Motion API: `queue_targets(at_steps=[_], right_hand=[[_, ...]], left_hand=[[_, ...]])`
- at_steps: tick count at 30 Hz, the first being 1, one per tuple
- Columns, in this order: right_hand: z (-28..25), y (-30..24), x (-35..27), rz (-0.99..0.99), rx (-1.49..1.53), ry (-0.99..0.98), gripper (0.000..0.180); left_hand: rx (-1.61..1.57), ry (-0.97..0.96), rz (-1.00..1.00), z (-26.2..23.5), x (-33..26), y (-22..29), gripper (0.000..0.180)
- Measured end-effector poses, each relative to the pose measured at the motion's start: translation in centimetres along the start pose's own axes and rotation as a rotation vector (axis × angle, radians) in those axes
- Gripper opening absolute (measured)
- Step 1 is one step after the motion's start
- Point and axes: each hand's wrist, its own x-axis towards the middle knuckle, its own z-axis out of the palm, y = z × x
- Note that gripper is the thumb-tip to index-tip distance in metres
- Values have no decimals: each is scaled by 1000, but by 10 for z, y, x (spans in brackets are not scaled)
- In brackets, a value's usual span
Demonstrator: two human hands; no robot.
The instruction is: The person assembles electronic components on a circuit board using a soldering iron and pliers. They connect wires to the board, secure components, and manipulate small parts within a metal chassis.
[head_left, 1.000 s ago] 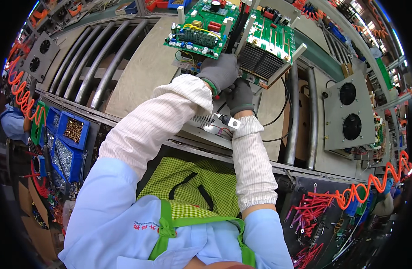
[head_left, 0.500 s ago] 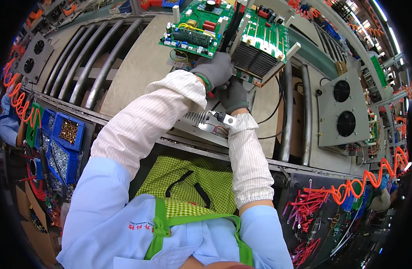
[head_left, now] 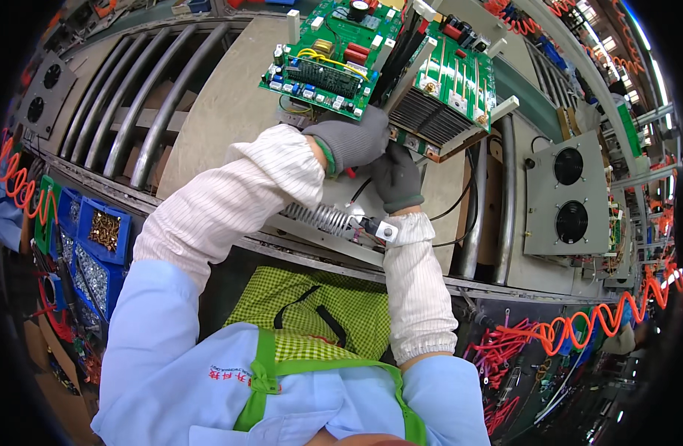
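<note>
reaching over the desk (head_left: 230, 111), a worker in grey gloves is handling a power assembly of two green circuit boards. the left hand (head_left: 350, 141) is resting curled against the lower edge of the left circuit board (head_left: 328, 61), though how firmly its grip is closing there cannot be told. the right hand (head_left: 395, 177) is tucking under the right circuit board (head_left: 453, 82) beside its black finned heat sink (head_left: 424, 113), its fingers hidden. the assembly looks stiff, fairly heavy and fragile on its component faces, so the bare edges and metal frame seem the safest hold. a coiled metal spring (head_left: 317, 218) is lying below the wrists, with blue screw bins (head_left: 103, 234) at far left.
</note>
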Motion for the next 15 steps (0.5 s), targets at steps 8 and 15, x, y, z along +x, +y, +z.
queue_targets(at_steps=[8, 15], right_hand=[[28, 60, -1, 272, 1013, -87, 27], [30, 51, 4, 450, 1283, -124, 35]], left_hand=[[-597, -38, -206, -4, -10, 6, 27], [-571, 77, -255, -13, -6, 5, 20]])
